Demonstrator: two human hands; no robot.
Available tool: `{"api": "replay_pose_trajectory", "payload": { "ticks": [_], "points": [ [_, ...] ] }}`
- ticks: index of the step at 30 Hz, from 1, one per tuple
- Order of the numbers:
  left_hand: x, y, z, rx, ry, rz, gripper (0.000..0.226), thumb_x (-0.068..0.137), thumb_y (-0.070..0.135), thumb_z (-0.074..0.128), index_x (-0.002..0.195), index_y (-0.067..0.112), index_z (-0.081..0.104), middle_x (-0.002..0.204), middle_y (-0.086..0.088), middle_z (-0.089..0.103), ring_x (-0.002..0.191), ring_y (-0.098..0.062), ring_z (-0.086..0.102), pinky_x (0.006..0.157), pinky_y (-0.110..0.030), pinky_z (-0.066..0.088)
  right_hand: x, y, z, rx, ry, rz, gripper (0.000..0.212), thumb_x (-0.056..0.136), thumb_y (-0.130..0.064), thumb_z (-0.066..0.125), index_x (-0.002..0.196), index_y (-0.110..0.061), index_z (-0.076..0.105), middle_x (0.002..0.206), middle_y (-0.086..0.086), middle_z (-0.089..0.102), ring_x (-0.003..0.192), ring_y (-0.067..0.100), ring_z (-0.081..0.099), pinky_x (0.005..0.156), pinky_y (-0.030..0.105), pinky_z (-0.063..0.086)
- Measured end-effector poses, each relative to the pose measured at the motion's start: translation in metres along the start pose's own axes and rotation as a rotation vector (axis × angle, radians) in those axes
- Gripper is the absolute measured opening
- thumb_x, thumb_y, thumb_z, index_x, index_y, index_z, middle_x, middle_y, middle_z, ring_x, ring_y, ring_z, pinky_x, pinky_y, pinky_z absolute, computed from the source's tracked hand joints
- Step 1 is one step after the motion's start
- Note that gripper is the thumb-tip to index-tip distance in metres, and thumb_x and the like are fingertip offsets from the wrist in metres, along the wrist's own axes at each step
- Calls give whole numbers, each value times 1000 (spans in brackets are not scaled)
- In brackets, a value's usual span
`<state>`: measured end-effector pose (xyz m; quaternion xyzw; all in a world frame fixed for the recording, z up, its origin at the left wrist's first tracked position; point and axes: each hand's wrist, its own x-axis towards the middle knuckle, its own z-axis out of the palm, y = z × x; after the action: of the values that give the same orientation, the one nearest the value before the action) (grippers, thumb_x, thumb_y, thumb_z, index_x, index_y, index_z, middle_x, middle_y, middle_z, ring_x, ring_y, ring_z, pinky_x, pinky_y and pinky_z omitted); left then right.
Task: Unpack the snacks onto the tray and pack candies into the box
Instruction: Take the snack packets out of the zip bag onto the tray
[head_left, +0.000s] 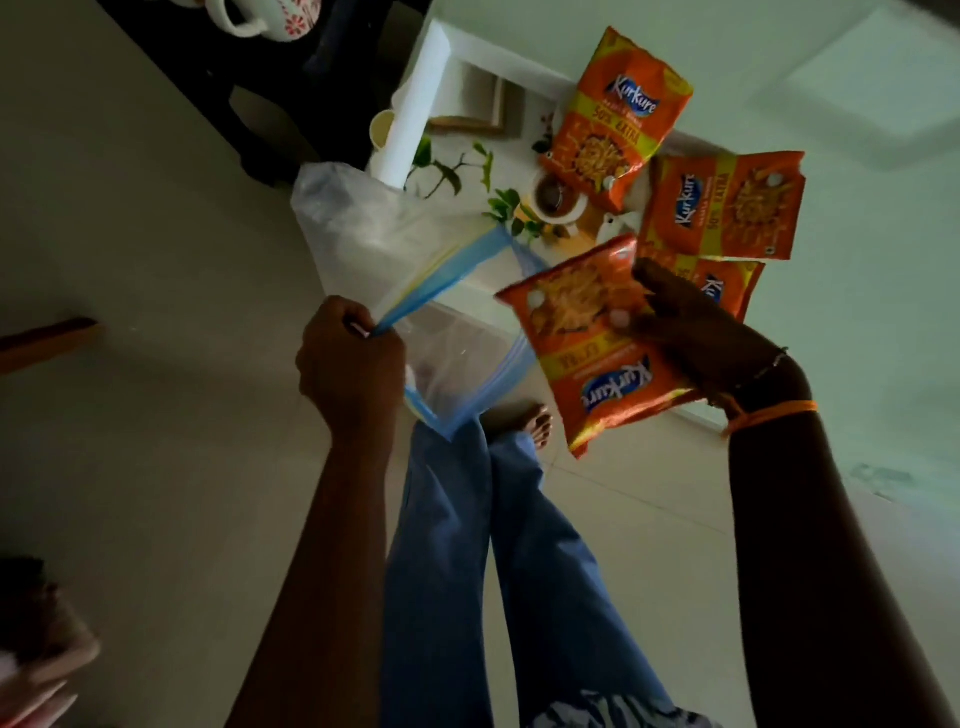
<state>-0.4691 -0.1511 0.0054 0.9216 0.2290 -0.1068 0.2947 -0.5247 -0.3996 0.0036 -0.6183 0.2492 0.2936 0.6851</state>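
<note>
My left hand (350, 358) grips the blue zip edge of a clear plastic bag (395, 244), which hangs open over the tray's near side. My right hand (696, 338) holds an orange Kurkure snack packet (587, 343) just outside the bag's mouth, above the tray's front edge. The white tray (467, 124) has a printed picture of leaves and a teacup. Two Kurkure packets lie on it, one at the back (615, 119) and one to the right (722, 208). A third packet (727, 286) is partly hidden behind my right hand.
A white teapot with red flowers (260, 18) stands on a dark table (218, 78) at the top left. A white rolled sheet (415, 109) and a small cup (382, 127) sit at the tray's left edge. My legs in blue trousers (467, 545) are below.
</note>
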Motion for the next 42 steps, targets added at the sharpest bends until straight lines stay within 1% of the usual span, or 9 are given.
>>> {"api": "replay_pose_trajectory", "payload": {
  "ticks": [8,12,15,18,21,26,33,39,42],
  "points": [
    [-10,-23,-20,163,65,-50,24,71,0,51,92,2,61,97,-22,65,90,-40,59,69,-31,33,64,12,16,384,507,-8,51,89,-3,52,135,-5,32,136,22,48,119,39,52,98,54,45],
    [-19,-25,-21,160,35,-42,20,71,1,51,90,2,59,85,-12,56,78,-28,50,69,-31,34,98,15,22,194,611,106,54,86,-3,57,134,-3,33,137,20,47,124,36,47,104,49,41],
    [-21,-21,-16,135,-4,-35,16,72,1,51,86,4,58,81,-7,53,74,-23,48,67,-33,36,104,17,22,-191,697,201,72,80,-8,63,138,-4,21,144,21,33,133,38,34,109,50,34],
    [-23,-17,-13,116,-28,-35,14,70,2,51,83,6,57,79,-9,55,72,-25,51,66,-33,40,94,19,32,-578,791,40,93,74,-10,68,145,-8,8,152,22,13,139,38,18,114,45,24],
    [-28,-13,-11,80,-39,-36,13,71,3,52,83,6,56,79,-10,57,71,-26,55,64,-35,44,94,25,44,-816,628,-128,89,77,-24,65,146,-17,9,156,16,7,144,35,6,116,48,11],
    [-29,-3,-7,52,-38,-37,14,71,4,55,79,14,50,66,4,49,70,-24,55,66,-35,49,97,49,37,-1062,270,-60,63,90,-37,46,145,-27,16,158,7,-8,144,34,-10,115,60,-2],
    [-24,1,-5,44,-59,-4,14,72,3,55,80,13,50,72,-2,52,68,-20,50,64,-31,37,119,12,16,-1121,414,-125,70,87,-34,51,145,-31,12,159,5,-2,143,38,-10,110,65,-4],
    [-32,13,2,-43,-142,6,19,73,4,57,85,17,49,76,-3,56,68,-20,55,57,-25,39,156,-20,-12,-1339,212,-16,62,88,-26,52,142,-33,24,158,4,-7,143,37,-11,112,68,1],
    [-36,18,7,-83,-186,-8,23,75,5,57,91,17,47,77,-2,58,69,-22,61,52,-18,39,155,-12,-25,-1360,249,-64,53,89,-30,51,138,-38,32,159,1,-1,145,34,-5,110,66,-4]
  ]
}}
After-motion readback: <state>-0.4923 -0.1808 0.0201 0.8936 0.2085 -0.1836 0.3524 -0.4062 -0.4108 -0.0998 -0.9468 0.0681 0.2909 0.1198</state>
